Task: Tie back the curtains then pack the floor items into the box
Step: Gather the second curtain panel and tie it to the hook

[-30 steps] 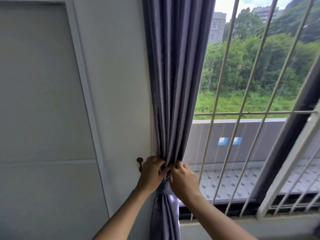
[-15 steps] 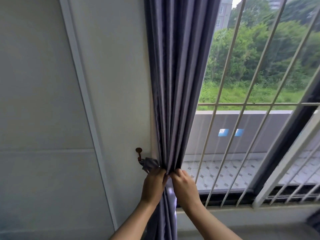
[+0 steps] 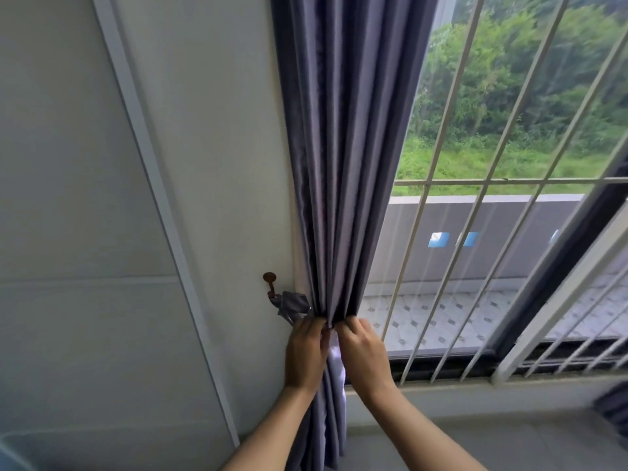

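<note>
The curtain (image 3: 343,158) hangs left of the window (image 3: 509,198), bunched into 1 column so the tieback (image 3: 294,305) can cinch it to the hook (image 3: 270,283) on the wall. Left hand (image 3: 304,355) and right hand (image 3: 363,355) pinch the folds, probably neatening them. Its long axis runs vertically, leaning slightly.

The curtain (image 3: 343,158) is seen to be of smooth grey-violet cloth with a soft sheen, as is the tie-back (image 3: 293,305). The wall (image 3: 217,137) is painted matt, and the window bars (image 3: 445,137) are coated in white paint.
</note>
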A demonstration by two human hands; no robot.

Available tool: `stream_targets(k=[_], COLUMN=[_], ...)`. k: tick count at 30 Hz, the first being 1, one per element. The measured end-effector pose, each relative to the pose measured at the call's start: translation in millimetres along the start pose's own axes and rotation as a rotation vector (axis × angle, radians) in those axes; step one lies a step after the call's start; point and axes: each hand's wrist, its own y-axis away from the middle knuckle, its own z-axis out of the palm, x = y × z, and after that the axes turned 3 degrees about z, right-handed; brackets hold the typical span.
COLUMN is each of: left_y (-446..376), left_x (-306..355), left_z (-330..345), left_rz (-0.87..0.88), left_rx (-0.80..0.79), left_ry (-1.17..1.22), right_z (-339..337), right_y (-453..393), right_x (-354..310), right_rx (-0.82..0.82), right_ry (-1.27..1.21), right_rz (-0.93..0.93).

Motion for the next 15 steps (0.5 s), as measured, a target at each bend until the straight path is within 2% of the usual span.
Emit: stream_targets(k=[6, 8, 12, 15], left_y=[-4, -3, 15, 25], left_x=[5, 5, 6, -1], left_z=[5, 6, 4, 8], left_rz=[-0.129, -0.185, -0.351, -0.409], left_rx=[-0.065, -0.075, -0.043, 0.027], left_ry=[0.123, 0.195, 0.378, 0.359], right_z=[9, 11, 19, 33], right_y=[-9, -7, 24, 46], right_x=[1, 3, 7, 5], right_rx=[-0.024, -0.054, -0.013, -0.016], right_ry=[-0.027, -0.029, -0.141, -0.191], right_rz=[0.132, 0.105, -0.026, -0.017])
